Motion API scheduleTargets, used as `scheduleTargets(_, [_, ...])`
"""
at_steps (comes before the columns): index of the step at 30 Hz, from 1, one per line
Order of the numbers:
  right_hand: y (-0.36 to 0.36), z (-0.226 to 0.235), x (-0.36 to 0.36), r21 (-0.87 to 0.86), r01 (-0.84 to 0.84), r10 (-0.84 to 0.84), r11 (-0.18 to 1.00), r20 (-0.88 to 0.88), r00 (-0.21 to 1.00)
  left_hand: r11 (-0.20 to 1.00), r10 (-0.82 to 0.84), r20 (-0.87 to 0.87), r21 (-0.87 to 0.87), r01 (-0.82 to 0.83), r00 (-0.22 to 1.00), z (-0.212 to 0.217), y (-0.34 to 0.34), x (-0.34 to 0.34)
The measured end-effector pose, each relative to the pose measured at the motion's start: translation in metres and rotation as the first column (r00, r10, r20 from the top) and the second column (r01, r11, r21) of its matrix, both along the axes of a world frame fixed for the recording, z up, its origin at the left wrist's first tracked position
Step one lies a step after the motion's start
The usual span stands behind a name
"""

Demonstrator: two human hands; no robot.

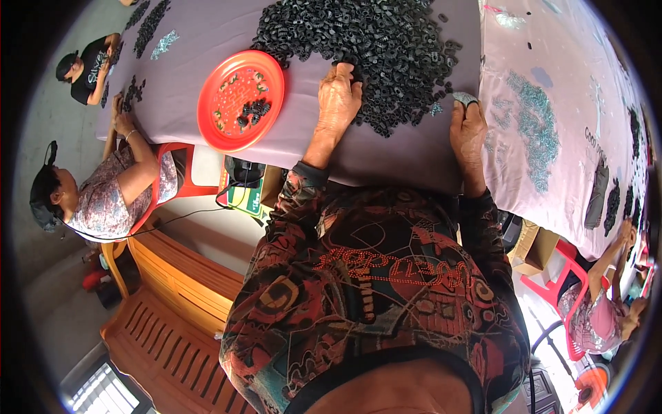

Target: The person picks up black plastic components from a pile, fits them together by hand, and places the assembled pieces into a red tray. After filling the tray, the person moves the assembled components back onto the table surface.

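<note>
A large heap of small black ribbed pieces [393, 62] covers the far middle of the cloth-covered table. My left hand [338, 100] reaches to the near edge of the heap with its fingers curled together. Whether a black piece is pinched in them is hidden. My right hand [469, 134] is closed at the right of the heap, gripping a grey-green rounded thing [464, 99] between thumb and fingers. Left of my left hand lies a red plastic plate [210, 127] with a few black pieces [254, 112] on it.
Small teal pieces [538, 131] are spread on the paler cloth [507, 186] at right. At left, a person [121, 179] sits on a red chair; another person [89, 72] is farther off. A third person [596, 310] works at far right. A wooden bench [165, 338] stands at lower left.
</note>
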State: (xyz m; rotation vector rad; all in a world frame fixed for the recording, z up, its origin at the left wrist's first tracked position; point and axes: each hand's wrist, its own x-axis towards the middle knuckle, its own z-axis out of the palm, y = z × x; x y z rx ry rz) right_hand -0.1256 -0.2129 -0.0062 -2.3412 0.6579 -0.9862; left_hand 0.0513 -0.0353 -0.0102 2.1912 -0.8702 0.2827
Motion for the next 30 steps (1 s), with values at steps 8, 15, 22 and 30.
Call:
scheduleTargets(8, [-0.001, -0.002, 0.001, -0.015, -0.019, 0.019, 1.000, -0.016, 1.000, 0.999, 0.018, -0.070, 0.042, -0.015, 0.997, 0.007, -0.004, 0.001])
scheduleTargets(15, [-0.002, -0.004, 0.001, -0.035, 0.001, -0.002, 0.999, -0.024, 1.000, 0.998, 0.040, -0.098, 0.047, -0.036, 0.994, 0.013, -0.008, 0.009])
scheduleTargets(22, [-0.001, -0.006, -0.002, -0.009, 0.050, -0.050, 0.999, 0.013, 0.999, 0.982, 0.009, -0.194, -0.184, -0.045, 0.981, 0.008, 0.007, 0.001])
scheduleTargets(30, [-0.007, -0.009, -0.002, -0.010, 0.022, -0.021, 1.000, 0.055, 0.998, 0.900, -0.143, -0.463, -0.428, -0.080, 0.875, 0.021, 0.014, -0.009])
